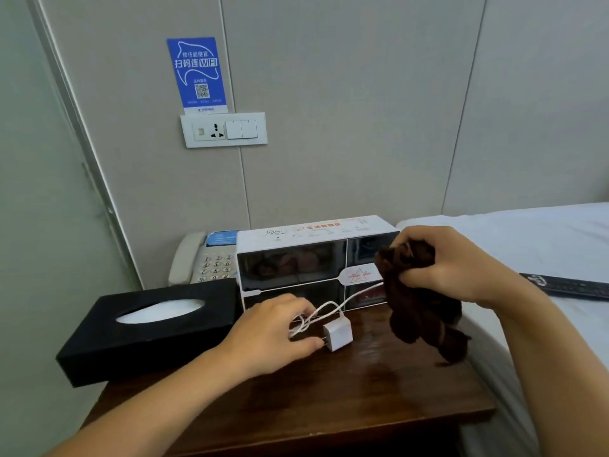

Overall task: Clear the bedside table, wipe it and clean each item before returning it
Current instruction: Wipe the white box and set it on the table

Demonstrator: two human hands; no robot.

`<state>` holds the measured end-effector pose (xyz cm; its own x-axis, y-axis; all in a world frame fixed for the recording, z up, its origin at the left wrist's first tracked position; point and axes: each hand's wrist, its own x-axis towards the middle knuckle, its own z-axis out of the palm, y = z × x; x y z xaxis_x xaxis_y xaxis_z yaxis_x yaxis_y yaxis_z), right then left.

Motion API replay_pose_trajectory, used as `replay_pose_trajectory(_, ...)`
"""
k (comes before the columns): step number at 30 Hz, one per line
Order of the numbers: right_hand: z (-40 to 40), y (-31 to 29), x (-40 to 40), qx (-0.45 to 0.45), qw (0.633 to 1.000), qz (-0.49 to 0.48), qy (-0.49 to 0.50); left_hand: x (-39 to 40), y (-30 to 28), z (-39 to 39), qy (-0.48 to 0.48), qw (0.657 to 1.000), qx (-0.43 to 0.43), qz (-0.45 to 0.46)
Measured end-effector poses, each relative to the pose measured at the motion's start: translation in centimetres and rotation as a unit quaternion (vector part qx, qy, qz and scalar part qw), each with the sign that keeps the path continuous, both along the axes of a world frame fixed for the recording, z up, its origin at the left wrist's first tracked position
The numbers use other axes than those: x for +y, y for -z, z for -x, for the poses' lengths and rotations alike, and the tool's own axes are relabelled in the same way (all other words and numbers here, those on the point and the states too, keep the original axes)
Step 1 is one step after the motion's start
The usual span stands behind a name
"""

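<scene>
— Biggest first?
— Bed (527, 232), white, right of the bedside table (329, 400), pressed close along that table's right edge. Remote (566, 286) lying on the sheet, well clear of the table.
— And on the table itself?
— White display box (309, 258) at the back against the wall. Black tissue box (148, 331) along the left side, its near corner hanging past the table's left edge. Phone (204, 258) wedged behind the tissue box, left of the display box.
— Open room?
— Bare wood across the front half of the table, out to the front edge; a wet-looking sheen on the right part.
— Hands?
— Left hand (273, 331) low over the table's middle, fingers curled round loops of white cable (326, 308), thumb beside the charger (337, 333), which sits on the wood. Right hand (445, 262) raised above the table's right edge, bunched tight on a brown cloth (425, 311); the cloth hangs down, not touching the wood as far as can be told.
— Cable's other end?
— Running right, behind the cloth; end hidden.
</scene>
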<state>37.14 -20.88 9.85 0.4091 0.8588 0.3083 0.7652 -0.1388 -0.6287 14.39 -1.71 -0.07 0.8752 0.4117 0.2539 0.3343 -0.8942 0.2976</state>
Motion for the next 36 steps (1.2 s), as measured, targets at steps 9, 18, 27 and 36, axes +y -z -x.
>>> replay_pose_trajectory(9,-4.0,-4.5,6.4,-0.095,0.989,-0.078,0.084,8.6,-7.6,1.8,-0.040,0.978,-0.169,-0.113)
replay_pose_trajectory(18,-3.6,0.5,11.5,-0.202,0.972,0.090,0.078,12.0,-6.8,0.9,-0.017,0.988,-0.080,0.134)
replay_pose_trajectory(27,4.0,-0.1,16.3,-0.172,0.984,0.006,-0.048,12.7,-6.2,0.4,-0.058,0.992,-0.055,0.096)
replay_pose_trajectory(36,-4.4,-1.2,13.5,-0.204,0.970,0.096,0.089,12.7,-6.1,0.6,-0.030,0.993,-0.069,0.096)
